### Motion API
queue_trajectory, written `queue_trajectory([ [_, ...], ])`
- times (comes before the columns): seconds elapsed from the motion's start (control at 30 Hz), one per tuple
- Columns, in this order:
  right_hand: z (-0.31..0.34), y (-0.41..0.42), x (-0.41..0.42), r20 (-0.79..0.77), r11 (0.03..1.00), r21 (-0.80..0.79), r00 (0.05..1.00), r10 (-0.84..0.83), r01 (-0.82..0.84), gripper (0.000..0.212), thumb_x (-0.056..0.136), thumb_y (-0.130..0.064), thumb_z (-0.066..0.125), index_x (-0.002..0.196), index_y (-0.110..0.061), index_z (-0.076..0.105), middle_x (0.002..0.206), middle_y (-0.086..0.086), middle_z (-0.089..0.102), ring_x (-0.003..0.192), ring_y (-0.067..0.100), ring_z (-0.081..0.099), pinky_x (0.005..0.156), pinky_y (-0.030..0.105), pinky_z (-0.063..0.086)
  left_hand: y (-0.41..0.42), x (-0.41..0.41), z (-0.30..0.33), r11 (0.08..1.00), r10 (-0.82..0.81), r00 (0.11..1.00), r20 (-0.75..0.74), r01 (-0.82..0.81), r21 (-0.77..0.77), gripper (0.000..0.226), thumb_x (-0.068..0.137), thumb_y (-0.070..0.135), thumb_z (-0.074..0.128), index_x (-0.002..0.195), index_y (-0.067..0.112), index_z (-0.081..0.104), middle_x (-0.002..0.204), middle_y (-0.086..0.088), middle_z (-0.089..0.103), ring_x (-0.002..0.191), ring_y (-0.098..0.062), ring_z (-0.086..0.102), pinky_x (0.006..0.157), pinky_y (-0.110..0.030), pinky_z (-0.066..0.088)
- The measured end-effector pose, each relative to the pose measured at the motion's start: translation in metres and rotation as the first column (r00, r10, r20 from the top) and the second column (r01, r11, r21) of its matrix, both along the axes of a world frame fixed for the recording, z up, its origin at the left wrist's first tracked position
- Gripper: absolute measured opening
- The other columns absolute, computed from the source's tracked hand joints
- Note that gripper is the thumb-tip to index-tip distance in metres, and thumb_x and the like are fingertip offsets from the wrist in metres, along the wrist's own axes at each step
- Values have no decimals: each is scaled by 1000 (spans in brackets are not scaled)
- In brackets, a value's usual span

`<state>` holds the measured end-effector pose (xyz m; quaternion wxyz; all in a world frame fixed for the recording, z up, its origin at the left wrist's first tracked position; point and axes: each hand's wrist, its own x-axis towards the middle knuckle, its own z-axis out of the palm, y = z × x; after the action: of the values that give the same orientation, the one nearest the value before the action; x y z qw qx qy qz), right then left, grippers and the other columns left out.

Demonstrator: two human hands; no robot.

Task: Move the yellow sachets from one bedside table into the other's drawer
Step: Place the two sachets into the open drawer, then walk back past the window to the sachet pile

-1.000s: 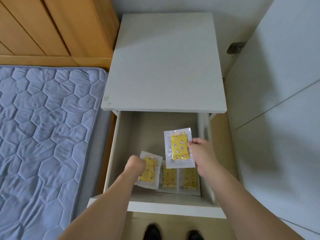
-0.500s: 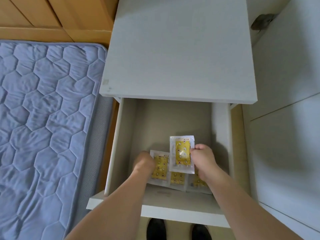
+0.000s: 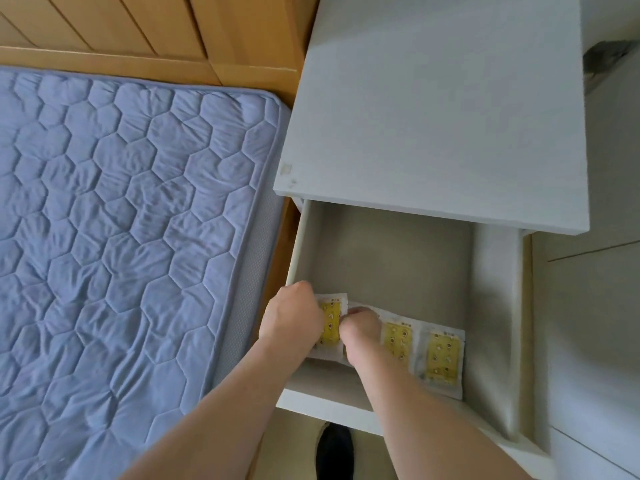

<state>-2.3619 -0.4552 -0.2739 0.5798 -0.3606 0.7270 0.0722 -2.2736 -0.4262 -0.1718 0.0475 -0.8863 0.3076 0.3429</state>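
The white bedside table's drawer (image 3: 495,306) stands pulled out. Yellow sachets in clear wrappers lie in a row along its front floor: one at the right (image 3: 441,358), one beside it (image 3: 397,337), and one at the left (image 3: 330,323). My left hand (image 3: 294,320) is down in the drawer's left front corner, its curled fingers holding the left sachet. My right hand (image 3: 360,330) is close beside it with fingers bent on a sachet whose white edge shows above the fingertips; most of that sachet is hidden under the hand.
The table top (image 3: 440,109) overhangs the drawer's back. A bed with a blue quilted mattress (image 3: 121,237) and a wooden headboard (image 3: 138,29) lies close on the left. White panels (image 3: 595,323) stand on the right. A dark shoe (image 3: 334,448) shows below the drawer front.
My right hand has lowered the sachet it held upright down onto the drawer floor and moved left beside my left hand. The view has shifted, so the table now sits further right.
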Motion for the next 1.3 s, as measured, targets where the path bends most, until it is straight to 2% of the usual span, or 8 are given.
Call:
queue_trajectory([
  [0.3, -5, 18, -8, -68, 945, 44, 943, 326, -324, 24, 95, 1, 45, 108, -1, 65, 100, 13, 65, 86, 27, 61, 74, 31, 54, 17, 20, -7, 992, -42, 991, -126, 27, -123, 29, 98, 12, 42, 112, 26, 62, 107, 4, 62, 92, -16, 59, 72, -23, 50],
  [0.43, 54, -2, -25, -113, 842, -60, 841, 528, -537, 24, 95, -5, 42, 72, -9, 49, 70, 2, 50, 60, 15, 46, 51, 27, 43, 23, 20, 29, 995, -58, 985, -161, 45, -86, 27, 100, 18, 37, 109, 25, 62, 102, 5, 63, 89, -14, 59, 70, -24, 46],
  [0.53, 129, -25, -34, -147, 733, -156, 749, 646, -662, 29, 96, -11, 41, 67, -14, 42, 69, -1, 45, 60, 15, 45, 51, 24, 34, 26, 20, 88, 992, -112, 988, -102, 105, -70, 20, 98, 19, 39, 95, 23, 58, 89, 4, 61, 81, -16, 58, 63, -27, 43],
  [0.6, 198, -36, -37, -139, 681, -238, 718, 682, -692, 23, 95, -12, 43, 74, -14, 51, 78, 0, 52, 70, 18, 53, 57, 24, 38, 27, 20, 141, 985, -163, 985, -56, 159, -67, 19, 99, 20, 39, 93, 22, 56, 90, 4, 58, 83, -16, 57, 66, -29, 45],
  [0.67, 268, -43, -40, -131, 618, -330, 683, 719, -714, 23, 98, -20, 47, 115, -11, 61, 114, 5, 62, 107, 25, 60, 85, 28, 46, 28, 21, 198, 979, -171, 985, -18, 168, -112, 21, 100, 25, 35, 90, 21, 53, 95, 2, 57, 92, -21, 60, 75, -35, 49],
  [0.73, 342, -44, -39, -154, 511, -422, 614, 774, -749, 46, 99, -22, 48, 143, -10, 43, 143, 7, 50, 131, 24, 47, 105, 32, 38, 34, 21, 258, 974, -133, 990, 44, 138, -178, 21, 101, 28, 34, 98, 20, 53, 107, 1, 58, 103, -26, 60, 82, -36, 49],
  [0.93, 514, -15, -30, -223, 193, -682, 453, 863, -705, 49, 97, -24, 56, 142, -14, 40, 142, 5, 49, 128, 22, 50, 95, 25, 43, 78, 9, 413, 924, 10, 951, 310, 109, -366, 39, 104, 25, 37, 142, 13, 41, 144, -5, 46, 126, -29, 49, 97, -40, 43],
  [1.3, 653, 139, 15, -344, -281, -805, 26, 938, -523, 56, 98, -21, 48, 148, -5, 29, 150, 12, 36, 137, 27, 35, 107, 35, 33, 293, -19, 550, 847, 423, 679, 600, -62, -528, 40, 101, 17, 45, 140, 5, 42, 143, -11, 47, 129, -30, 44, 107, -36, 35],
])
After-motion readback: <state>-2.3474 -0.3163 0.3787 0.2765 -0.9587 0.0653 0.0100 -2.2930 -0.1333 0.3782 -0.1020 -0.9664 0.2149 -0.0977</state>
